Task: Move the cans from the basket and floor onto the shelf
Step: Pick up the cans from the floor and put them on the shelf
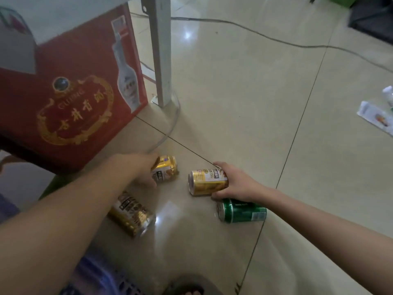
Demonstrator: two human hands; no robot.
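Observation:
Several cans lie on their sides on the tiled floor. My left hand [146,169] grips a gold can [167,169] near the red box. My right hand [234,180] is closed around another gold can [206,182], thumb over its top side. A green can [241,210] lies just under my right wrist, untouched. A gold-and-black can [133,213] rests beneath my left forearm. A blue basket [102,279] shows at the bottom edge, its inside hidden. The white shelf post [161,50] stands beyond the cans.
A large red carton [70,99] with gold lettering sits at the left under the shelf. A grey cable [255,33] runs across the floor behind. A white packet [376,118] lies at the far right. My foot [191,291] is at the bottom.

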